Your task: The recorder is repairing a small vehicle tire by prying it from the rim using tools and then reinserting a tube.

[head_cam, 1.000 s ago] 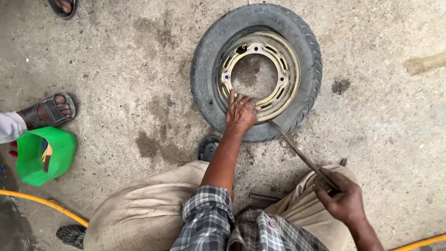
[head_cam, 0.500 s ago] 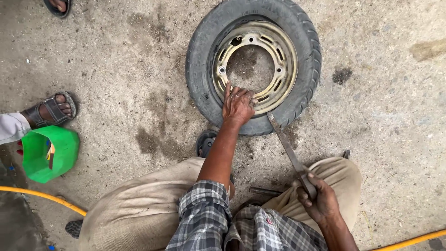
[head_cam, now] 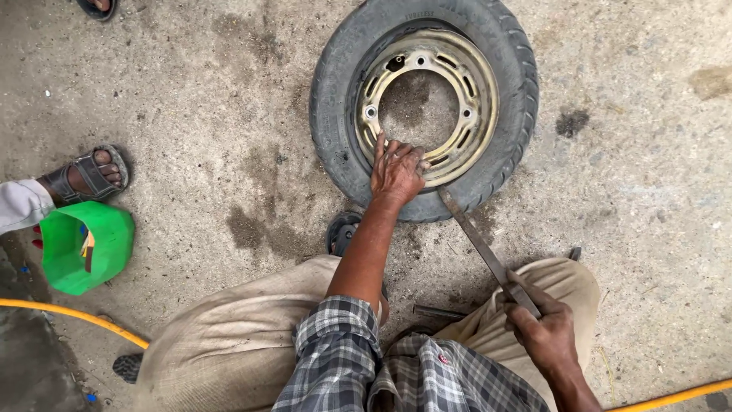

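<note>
Concrete floor (head_cam: 191,114): left hand (head_cam: 396,169) flat on tyre (head_cam: 424,107) (green tub (head_cam: 84,246) nearby), right hand (head_cam: 543,329) grips lever (head_cam: 488,255)

Tyre (head_cam: 339,122) lies flat on the concrete floor (head_cam: 191,99) ahead of us, w/ the metal rim (head_cam: 476,84) set inside it. Our left hand (head_cam: 396,172) rests on the near edge, where rim meets tyre. Our right hand (head_cam: 543,328) sits lower right, over our right knee, holding the near end of a flat metal bar (head_cam: 480,243); the bar runs up-left from it, far tip at the tyre's near edge, just right of the left hand. Far left, a plastic container (head_cam: 99,252) sits on the floor, w/ another person's sandalled foot (head_cam: 88,175) just behind it. A hose (head_cam: 76,314) runs along the floor nearer us than the container; a second stretch shows at bottom right.
</note>
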